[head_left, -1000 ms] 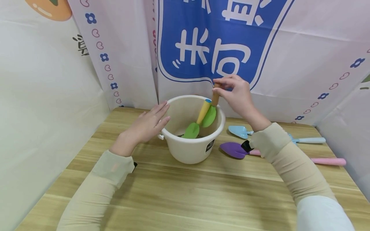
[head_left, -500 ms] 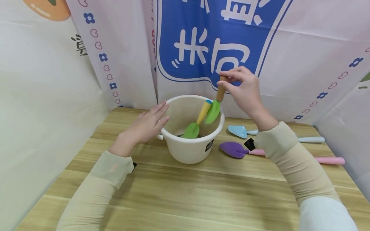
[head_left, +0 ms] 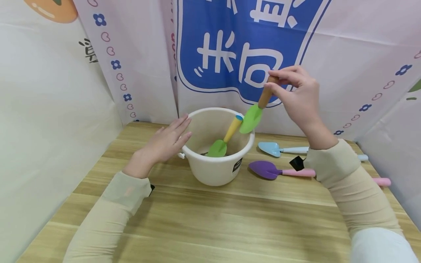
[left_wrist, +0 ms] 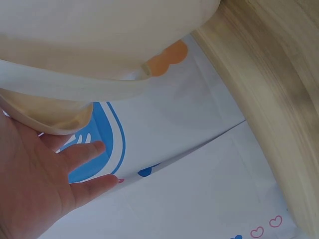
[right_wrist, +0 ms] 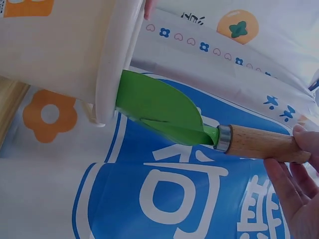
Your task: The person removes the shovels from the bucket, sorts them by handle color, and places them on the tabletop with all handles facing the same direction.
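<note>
A white bucket [head_left: 213, 171] stands on the wooden table. My left hand [head_left: 167, 140] rests on its left rim, fingers straight. Between thumb and fingertips my right hand [head_left: 299, 93] pinches the end of a wooden handle, part of a trowel with a green blade [right_wrist: 159, 107]. That trowel slants over the right rim, its blade tip just at the bucket's mouth. Inside the bucket leans a second trowel with a green blade [head_left: 217, 148] and a yellow handle [head_left: 231, 130]. Something dark at the bucket's bottom is mostly hidden.
Right of the bucket lie a light blue trowel [head_left: 269, 149] and a purple trowel [head_left: 264, 170] with a pink handle. My right forearm partly covers other handles there, one pink [head_left: 383, 181]. Printed cloth [head_left: 348, 73] hangs behind the table [head_left: 210, 223].
My right hand has moved up and to the right, drawing the wooden-handled trowel out of the bucket. My left hand has stayed on the rim.
</note>
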Tool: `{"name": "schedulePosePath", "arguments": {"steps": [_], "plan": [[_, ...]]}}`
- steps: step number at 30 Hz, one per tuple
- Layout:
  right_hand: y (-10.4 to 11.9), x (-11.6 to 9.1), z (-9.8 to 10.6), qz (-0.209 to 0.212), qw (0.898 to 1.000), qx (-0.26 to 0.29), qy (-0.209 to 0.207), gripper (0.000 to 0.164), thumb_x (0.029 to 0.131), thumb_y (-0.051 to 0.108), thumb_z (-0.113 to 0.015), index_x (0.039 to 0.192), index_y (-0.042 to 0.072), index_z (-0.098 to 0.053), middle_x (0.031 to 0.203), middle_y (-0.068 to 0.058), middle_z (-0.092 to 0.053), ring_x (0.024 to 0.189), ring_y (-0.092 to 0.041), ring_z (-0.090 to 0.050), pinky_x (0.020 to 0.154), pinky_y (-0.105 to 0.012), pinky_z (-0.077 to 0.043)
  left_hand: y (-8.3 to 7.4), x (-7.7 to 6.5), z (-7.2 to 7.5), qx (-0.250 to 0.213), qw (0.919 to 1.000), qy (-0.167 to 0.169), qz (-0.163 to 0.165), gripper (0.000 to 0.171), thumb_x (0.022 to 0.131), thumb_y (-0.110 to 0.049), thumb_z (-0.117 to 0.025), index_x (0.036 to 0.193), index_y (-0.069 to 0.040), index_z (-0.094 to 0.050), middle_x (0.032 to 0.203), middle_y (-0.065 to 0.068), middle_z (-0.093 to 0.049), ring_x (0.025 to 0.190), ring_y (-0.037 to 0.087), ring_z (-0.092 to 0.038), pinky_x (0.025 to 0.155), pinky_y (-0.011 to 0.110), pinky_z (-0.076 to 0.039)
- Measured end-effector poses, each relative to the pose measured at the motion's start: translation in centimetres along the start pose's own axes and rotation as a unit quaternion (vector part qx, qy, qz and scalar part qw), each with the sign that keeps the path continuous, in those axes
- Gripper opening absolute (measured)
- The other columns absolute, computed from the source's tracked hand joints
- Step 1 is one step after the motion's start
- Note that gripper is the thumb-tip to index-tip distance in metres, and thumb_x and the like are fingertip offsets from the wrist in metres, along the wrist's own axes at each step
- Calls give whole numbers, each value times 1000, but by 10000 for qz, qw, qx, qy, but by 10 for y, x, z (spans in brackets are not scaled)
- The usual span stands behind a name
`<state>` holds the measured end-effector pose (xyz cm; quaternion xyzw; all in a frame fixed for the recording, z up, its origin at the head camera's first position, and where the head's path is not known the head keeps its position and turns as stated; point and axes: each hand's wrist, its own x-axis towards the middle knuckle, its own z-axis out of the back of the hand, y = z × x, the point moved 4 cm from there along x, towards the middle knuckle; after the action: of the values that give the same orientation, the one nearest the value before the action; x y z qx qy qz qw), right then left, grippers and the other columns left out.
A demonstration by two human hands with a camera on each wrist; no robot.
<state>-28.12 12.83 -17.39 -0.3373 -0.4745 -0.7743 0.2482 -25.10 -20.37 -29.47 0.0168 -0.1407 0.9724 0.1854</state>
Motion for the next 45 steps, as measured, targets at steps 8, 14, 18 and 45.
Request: {"name": "schedulePosePath", "arguments": {"steps": [8,14,18,45], "plan": [[-4,-9,30,22,9978,418,-506,26,88,0,-79,113,-5,-76,97,9,-63,89,-9,-68,83,-18,-57,0,0,1,33,10000,4,-17,66,111,-48,-23,165,-11,-14,172,6,-4,156,34,-9,120,66,-14],[-16,-17,55,-620,9620,2493,-924,30,82,-10,-80,111,-12,-74,100,-13,-65,88,-21,-73,69,-27,-60,0,0,1,26,10000,28,7,66,111,-48,-22,165,-11,-14,172,4,-3,156,34,-9,120,66,-13],[-20,-27,69,-1009,9292,3351,-1190,34,79,-11,-82,111,-16,-71,102,-19,-64,87,-26,-72,69,-35,-59,0,0,1,43,10000,21,-21,66,111,-48,-22,165,-11,-14,172,4,-3,156,34,-9,120,66,-14],[-98,-125,127,-3009,8018,4998,-1292,17,99,-16,-51,103,-8,-65,111,-11,-53,93,-24,-69,79,-38,-62,-2,0,0,34,10000,38,-56,66,111,-48,-22,165,-10,-15,172,6,-4,156,34,-8,120,65,-14]]}}
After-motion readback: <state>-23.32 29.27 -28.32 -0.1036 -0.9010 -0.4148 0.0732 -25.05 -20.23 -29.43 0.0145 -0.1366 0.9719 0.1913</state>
